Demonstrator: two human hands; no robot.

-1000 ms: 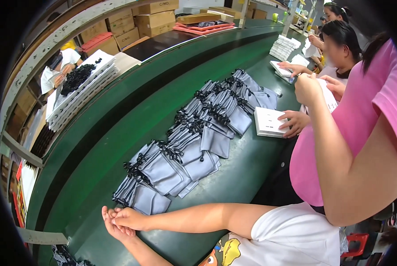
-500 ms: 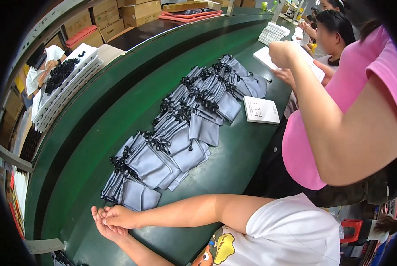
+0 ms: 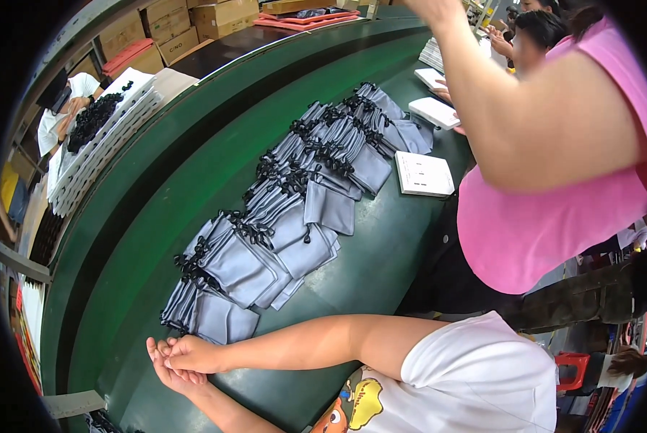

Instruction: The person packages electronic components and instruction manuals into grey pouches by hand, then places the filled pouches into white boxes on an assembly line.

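My hands rest together at the table's lower left, beside a row of grey fabric drawstring pouches (image 3: pixel 237 263) with black cords. The fingers of my right hand (image 3: pixel 197 353) are closed around part of my left hand (image 3: pixel 166 366). My left hand is palm up under it, some fingers stretched out and others hidden by the right hand. Neither hand holds an object. The nearest pouch (image 3: pixel 226 317) lies just beyond my right wrist. The pouches overlap in several stacks running toward the far side, most cords turned left.
A white box (image 3: pixel 424 174) lies right of the pouches on the green table (image 3: pixel 352 270). A co-worker in a pink top (image 3: pixel 533 224) stands close on the right, near more white boxes (image 3: pixel 435 112). Across the table, another person handles black items (image 3: pixel 96 123) on stacked white trays (image 3: pixel 110 155).
The pink-topped co-worker's arm has swung up and away, and the open white box formerly under that hand is no longer seen there. My hands stay clasped in place.
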